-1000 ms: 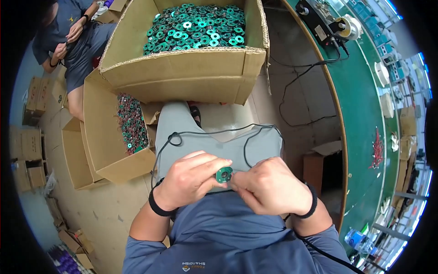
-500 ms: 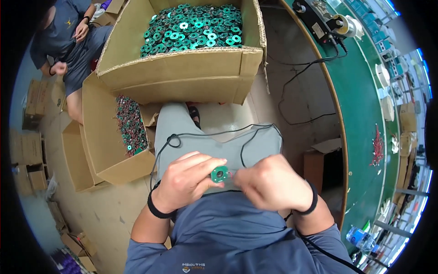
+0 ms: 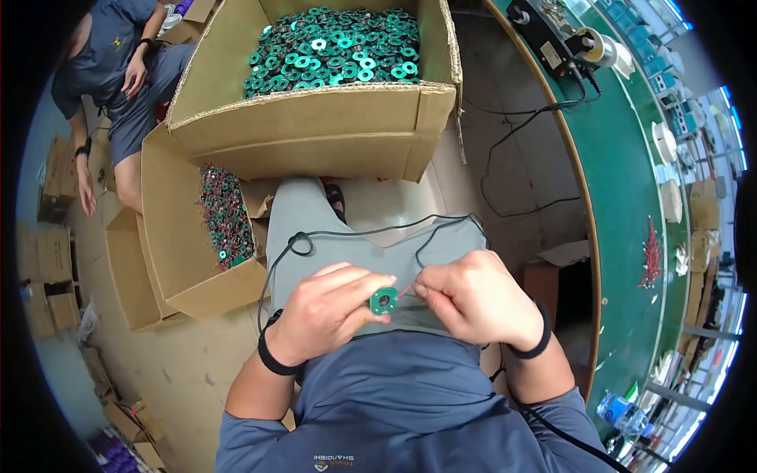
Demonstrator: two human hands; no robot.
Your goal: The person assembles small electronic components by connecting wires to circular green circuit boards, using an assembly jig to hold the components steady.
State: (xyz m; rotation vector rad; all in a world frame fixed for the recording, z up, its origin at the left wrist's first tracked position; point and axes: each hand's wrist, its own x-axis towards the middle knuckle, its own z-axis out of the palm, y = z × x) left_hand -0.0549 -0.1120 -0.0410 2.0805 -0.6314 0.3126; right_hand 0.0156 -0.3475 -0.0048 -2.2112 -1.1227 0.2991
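Pinching a small green ring-shaped coil (image 3: 384,300) between its fingertips, the left hand (image 3: 327,311) holds it above the lap. The right hand (image 3: 473,298), just beside it, closes finger and thumb on a thin red lead at the coil's edge.

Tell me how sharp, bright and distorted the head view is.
Head view: even light, soft shadows; the left hand, right hand and green ring between them look sharp; fisheye bends the green bench edge; corners are black; far right is washed out.
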